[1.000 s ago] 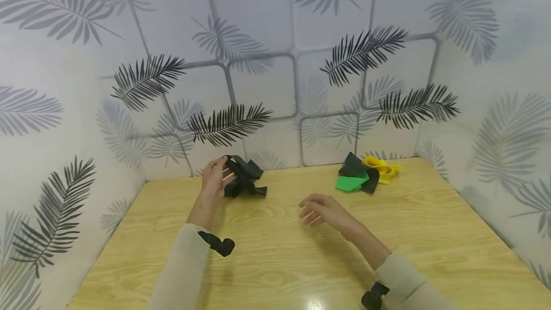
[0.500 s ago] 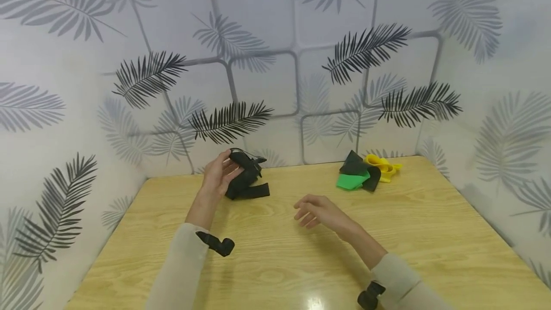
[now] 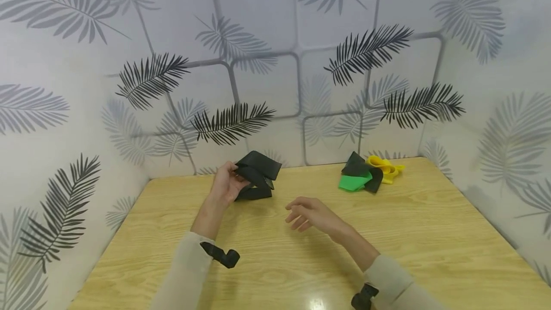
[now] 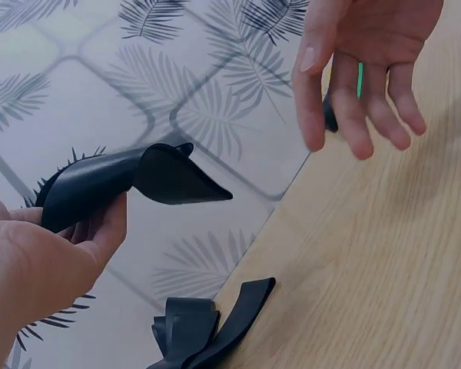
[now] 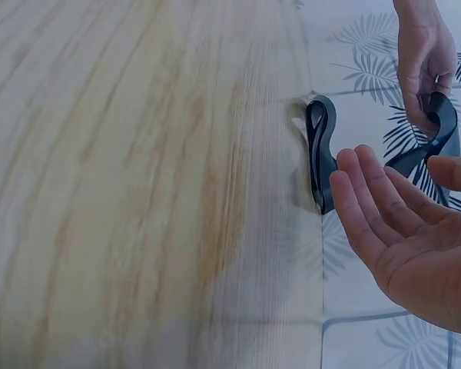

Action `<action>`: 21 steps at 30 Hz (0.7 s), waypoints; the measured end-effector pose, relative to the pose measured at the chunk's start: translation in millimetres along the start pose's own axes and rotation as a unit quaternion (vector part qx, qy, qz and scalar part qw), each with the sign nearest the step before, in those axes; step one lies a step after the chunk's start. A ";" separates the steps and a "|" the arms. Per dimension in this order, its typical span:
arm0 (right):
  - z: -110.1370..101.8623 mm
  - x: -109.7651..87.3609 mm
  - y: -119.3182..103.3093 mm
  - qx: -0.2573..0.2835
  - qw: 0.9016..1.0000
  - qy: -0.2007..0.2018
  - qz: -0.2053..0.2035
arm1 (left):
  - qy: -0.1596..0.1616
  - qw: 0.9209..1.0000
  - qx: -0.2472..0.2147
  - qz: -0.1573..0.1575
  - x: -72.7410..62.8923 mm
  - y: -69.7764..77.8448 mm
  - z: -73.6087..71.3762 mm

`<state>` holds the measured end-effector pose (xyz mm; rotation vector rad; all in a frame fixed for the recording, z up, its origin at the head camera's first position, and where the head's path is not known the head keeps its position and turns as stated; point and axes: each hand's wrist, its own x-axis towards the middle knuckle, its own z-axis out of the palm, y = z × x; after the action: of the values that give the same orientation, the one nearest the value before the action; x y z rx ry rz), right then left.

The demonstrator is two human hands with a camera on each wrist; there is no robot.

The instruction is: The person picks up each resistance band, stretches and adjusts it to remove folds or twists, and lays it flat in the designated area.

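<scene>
My left hand (image 3: 225, 186) holds a flat, glossy black exercise band (image 3: 260, 163) near the table's back edge, its thumb and fingers gripping one end. The band (image 4: 92, 184) curls over and away from the hand in the left wrist view. Below it, a black looped length of band (image 4: 192, 330) lies on the table, folded on itself; the right wrist view shows this loop (image 5: 320, 150) standing on edge. My right hand (image 3: 316, 216) hovers over the table to the right, palm turned inward, fingers relaxed and holding nothing.
At the back right of the wooden table (image 3: 275, 262) lies a pile of bands: a green one (image 3: 354, 182), a yellow one (image 3: 385, 169) and a black one (image 3: 374, 178). A leaf-patterned wall (image 3: 275, 85) rises behind the table and along both sides.
My left hand has shifted slightly right and lifted the gripped band, which now spreads out toward the right. My right hand has drifted a little left, staying relaxed.
</scene>
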<state>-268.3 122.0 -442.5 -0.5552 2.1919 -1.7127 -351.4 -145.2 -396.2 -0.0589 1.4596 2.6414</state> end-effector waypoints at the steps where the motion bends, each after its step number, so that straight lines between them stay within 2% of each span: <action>1: 0.8 0.5 0.2 0.002 1.000 0.000 0.000 | -0.003 1.000 0.000 -0.003 -1.1 -0.9 1.6; 5: 3.8 2.9 1.4 0.011 1.000 0.005 0.002 | -0.033 0.999 -0.005 -0.017 -5.7 -3.9 7.5; 10: 9.5 5.8 1.4 0.023 1.000 0.017 -0.004 | -0.110 0.993 -0.001 -0.038 -10.5 -7.7 11.7; 12: 12.2 7.7 0.6 0.045 0.999 0.019 -0.012 | -0.140 0.989 0.014 -0.045 -12.7 -9.3 12.9; 14: 14.9 9.9 -0.5 0.082 0.996 0.021 -0.023 | -0.156 0.986 0.030 -0.052 -14.9 -10.7 14.5; 17: 18.7 12.5 -1.8 0.136 0.990 0.028 -0.038 | -0.166 0.983 0.047 -0.059 -17.4 -13.1 16.2; 21: 24.2 13.8 -4.0 0.166 0.984 0.037 -0.047 | -0.164 0.984 0.039 -0.064 -18.8 -15.9 16.8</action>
<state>-268.7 94.0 -444.5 -0.5225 1.8909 -2.1223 -330.3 -124.3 -398.9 0.2671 1.3921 2.3519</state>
